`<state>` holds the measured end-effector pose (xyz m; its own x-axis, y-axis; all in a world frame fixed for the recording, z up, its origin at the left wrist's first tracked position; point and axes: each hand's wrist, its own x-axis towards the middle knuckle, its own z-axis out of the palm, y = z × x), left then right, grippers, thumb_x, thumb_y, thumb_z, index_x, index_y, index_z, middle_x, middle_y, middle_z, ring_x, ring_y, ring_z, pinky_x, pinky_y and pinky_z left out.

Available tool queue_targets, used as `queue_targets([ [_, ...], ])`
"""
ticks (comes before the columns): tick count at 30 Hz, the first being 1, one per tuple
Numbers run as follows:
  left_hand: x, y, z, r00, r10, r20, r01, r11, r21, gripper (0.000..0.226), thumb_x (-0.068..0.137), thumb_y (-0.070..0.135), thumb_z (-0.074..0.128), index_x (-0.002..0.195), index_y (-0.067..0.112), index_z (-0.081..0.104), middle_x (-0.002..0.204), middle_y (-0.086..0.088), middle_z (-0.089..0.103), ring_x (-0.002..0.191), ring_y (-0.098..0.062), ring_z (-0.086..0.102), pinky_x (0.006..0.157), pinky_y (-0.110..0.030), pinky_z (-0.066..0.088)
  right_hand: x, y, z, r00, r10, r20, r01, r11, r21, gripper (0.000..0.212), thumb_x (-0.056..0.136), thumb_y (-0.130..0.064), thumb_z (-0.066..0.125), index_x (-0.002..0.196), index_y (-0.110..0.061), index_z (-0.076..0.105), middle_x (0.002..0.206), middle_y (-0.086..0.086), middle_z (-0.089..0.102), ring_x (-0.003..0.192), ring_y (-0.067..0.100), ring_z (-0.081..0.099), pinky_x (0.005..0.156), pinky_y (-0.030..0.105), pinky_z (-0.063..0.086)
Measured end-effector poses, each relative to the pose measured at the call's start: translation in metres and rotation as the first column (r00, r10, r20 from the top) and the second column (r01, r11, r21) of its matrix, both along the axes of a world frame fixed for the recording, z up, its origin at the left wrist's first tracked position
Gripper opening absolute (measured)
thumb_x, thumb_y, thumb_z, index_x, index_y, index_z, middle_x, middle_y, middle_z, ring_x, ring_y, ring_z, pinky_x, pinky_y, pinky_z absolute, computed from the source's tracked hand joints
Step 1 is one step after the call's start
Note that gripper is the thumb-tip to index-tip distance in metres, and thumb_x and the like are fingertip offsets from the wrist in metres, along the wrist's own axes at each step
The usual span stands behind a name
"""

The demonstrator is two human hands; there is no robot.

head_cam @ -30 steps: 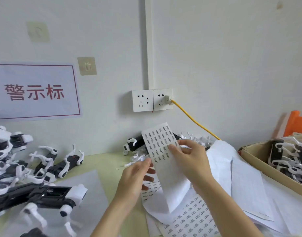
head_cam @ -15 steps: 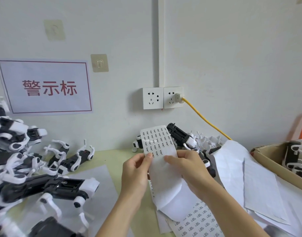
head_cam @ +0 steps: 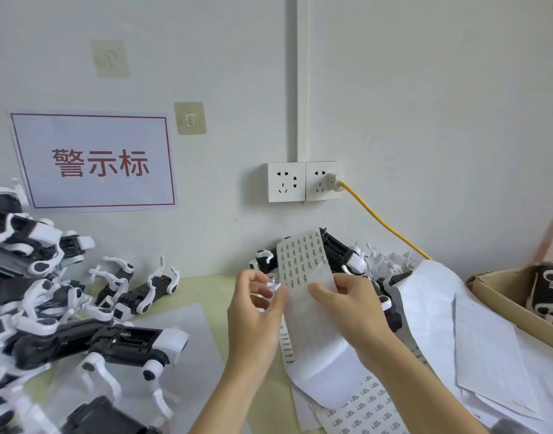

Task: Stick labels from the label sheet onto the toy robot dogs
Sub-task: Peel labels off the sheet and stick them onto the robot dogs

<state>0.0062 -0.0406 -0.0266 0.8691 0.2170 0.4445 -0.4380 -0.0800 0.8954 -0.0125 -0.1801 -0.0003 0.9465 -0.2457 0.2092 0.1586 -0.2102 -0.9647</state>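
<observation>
Peeling cleanly needs the right hand [head_cam: 347, 303] gripping the label sheet [head_cam: 303, 261] taut above the table while the left hand [head_cam: 256, 311] pinches one label beside its edge.

One head camera, looking forward and a little down at the table against the wall.

We have only this single view, so no second view shares the scene with it. It looks from above the near edge of the table [head_cam: 215, 286] toward the far edge, where the wall [head_cam: 425, 120] rises and fills the whole upper half of the picture. We see both forearms enter from the bottom edge, and the left hand [head_cam: 256, 311] and right hand [head_cam: 353, 305] are close to the lens, near the middle. The wide lens bends the sides, so the cardboard box [head_cam: 500, 296] at the right edge looks tilted.
</observation>
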Motion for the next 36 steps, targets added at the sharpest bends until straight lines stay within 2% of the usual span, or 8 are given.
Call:
queue_targets([
  [4, -0.003, -0.002, 0.000, 0.997, -0.001, 0.081, -0.010, 0.990, 0.144, 0.018, 0.085, 0.008, 0.076, 0.077, 0.023, 0.068, 0.078, 0.006, 0.063, 0.068, -0.009, 0.054, 0.060, -0.015, 0.041, 0.002, 0.002, -0.002, 0.997, -0.052, 0.048, 0.054, 0.997, -0.047, 0.025, 0.086, -0.019, 0.066, 0.092, 0.005, 0.067, 0.090, 0.023, 0.070, 0.070, 0.026, 0.061, 0.065, 0.038, 0.048],
  [7, -0.004, -0.003, 0.000, 0.993, -0.039, 0.111, 0.019, 0.984, 0.175, 0.017, 0.086, 0.009, 0.076, 0.078, 0.023, 0.072, 0.077, 0.011, 0.067, 0.069, -0.006, 0.057, 0.061, -0.014, 0.041, 0.000, 0.007, -0.004, 0.997, -0.047, 0.068, 0.056, 0.989, -0.139, 0.023, 0.086, -0.020, 0.066, 0.075, 0.000, 0.063, 0.064, 0.010, 0.062, 0.061, 0.016, 0.050, 0.059, 0.030, 0.039],
  [12, -0.003, -0.003, -0.001, 0.994, -0.011, 0.111, -0.012, 0.980, 0.197, 0.021, 0.088, 0.006, 0.073, 0.080, 0.024, 0.073, 0.074, 0.019, 0.068, 0.067, -0.005, 0.061, 0.059, -0.012, 0.043, 0.000, 0.014, -0.007, 0.993, -0.007, 0.121, 0.036, 0.969, -0.243, 0.026, 0.087, -0.021, 0.067, 0.068, -0.002, 0.063, 0.054, 0.005, 0.051, 0.053, 0.010, 0.040, 0.053, 0.027, 0.034],
  [16, -0.002, -0.004, -0.001, 0.996, -0.006, 0.087, -0.014, 0.974, 0.227, 0.027, 0.090, 0.006, 0.071, 0.079, 0.030, 0.073, 0.075, 0.021, 0.070, 0.072, -0.003, 0.064, 0.061, -0.011, 0.044, -0.001, 0.015, -0.008, 0.984, 0.037, 0.176, 0.018, 0.952, -0.305, 0.027, 0.089, -0.019, 0.065, 0.076, 0.004, 0.066, 0.069, 0.023, 0.061, 0.059, 0.013, 0.042, 0.055, 0.031, 0.034],
  [22, 0.001, -0.002, -0.003, 0.998, -0.052, 0.024, 0.047, 0.986, 0.159, 0.023, 0.091, 0.004, 0.068, 0.082, 0.024, 0.075, 0.077, 0.012, 0.073, 0.074, -0.006, 0.066, 0.067, -0.042, 0.059, -0.002, 0.016, -0.008, 0.966, 0.048, 0.255, 0.053, 0.925, -0.377, 0.031, 0.090, -0.015, 0.063, 0.071, 0.009, 0.058, 0.058, 0.017, 0.045, 0.055, 0.013, 0.032, 0.049, 0.027, 0.026],
  [25, 0.002, -0.002, -0.002, 0.998, -0.060, 0.015, 0.058, 0.991, 0.123, 0.025, 0.091, 0.003, 0.069, 0.079, 0.024, 0.075, 0.075, 0.010, 0.073, 0.073, -0.010, 0.066, 0.060, -0.039, 0.058, -0.002, 0.015, -0.009, 0.961, 0.062, 0.269, 0.052, 0.916, -0.397, 0.030, 0.092, -0.014, 0.062, 0.071, 0.007, 0.058, 0.059, 0.020, 0.048, 0.054, 0.012, 0.034, 0.049, 0.025, 0.027],
  [30, 0.002, -0.002, -0.002, 0.998, -0.055, -0.003, 0.055, 0.991, 0.124, 0.023, 0.092, 0.005, 0.067, 0.081, 0.024, 0.074, 0.077, 0.012, 0.073, 0.076, -0.005, 0.066, 0.070, -0.045, 0.059, -0.001, 0.017, -0.009, 0.960, 0.032, 0.280, 0.088, 0.909, -0.407, 0.043, 0.090, -0.010, 0.063, 0.056, -0.008, 0.037, 0.051, -0.004, 0.026, 0.050, 0.011, 0.024, 0.046, 0.023, 0.023],
  [36, 0.000, -0.002, -0.001, 0.999, -0.043, 0.010, 0.041, 0.990, 0.133, 0.019, 0.095, 0.008, 0.065, 0.083, 0.020, 0.075, 0.074, 0.013, 0.071, 0.073, -0.004, 0.065, 0.071, -0.047, 0.059, -0.001, 0.015, -0.008, 0.964, 0.058, 0.258, 0.054, 0.912, -0.407, 0.032, 0.090, -0.009, 0.061, 0.067, 0.009, 0.048, 0.059, 0.020, 0.038, 0.057, 0.013, 0.030, 0.052, 0.029, 0.024],
])
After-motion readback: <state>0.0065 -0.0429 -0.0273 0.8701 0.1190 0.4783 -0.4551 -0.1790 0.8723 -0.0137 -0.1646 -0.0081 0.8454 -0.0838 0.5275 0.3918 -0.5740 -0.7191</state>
